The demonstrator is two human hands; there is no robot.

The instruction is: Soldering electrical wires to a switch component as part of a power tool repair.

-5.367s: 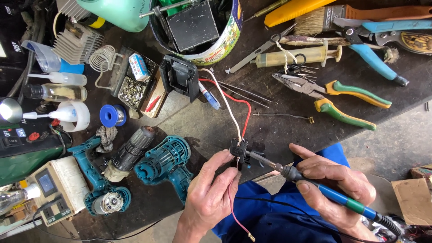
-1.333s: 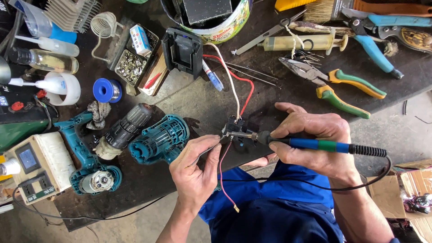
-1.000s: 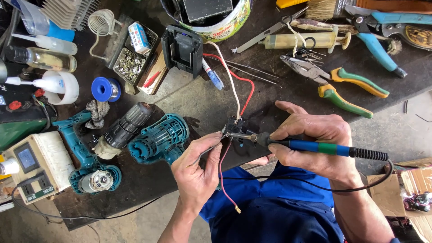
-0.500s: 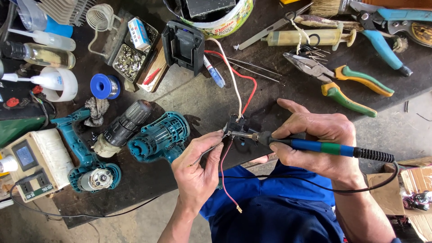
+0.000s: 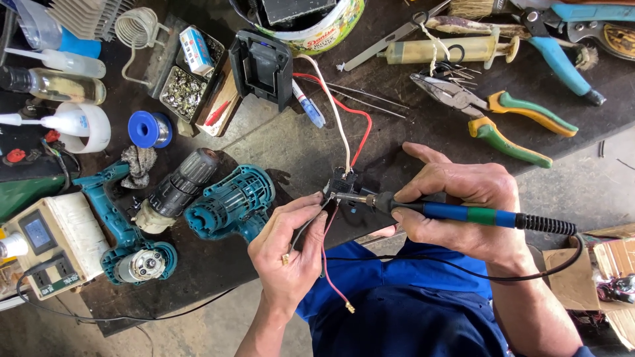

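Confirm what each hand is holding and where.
Right hand: blue-handled soldering iron, gripped on its handle. Left hand: thin wire pinched at the fingertips beside the small black switch part.

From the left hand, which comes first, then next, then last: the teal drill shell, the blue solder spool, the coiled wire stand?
Measured from the left hand:
1. Teal drill shell, just to its left.
2. Blue solder spool, farther up and left.
3. Coiled wire stand, at the bench's far top-left edge.

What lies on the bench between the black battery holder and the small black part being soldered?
In the head view, a white wire and a red wire run from the black battery holder to the small black part.
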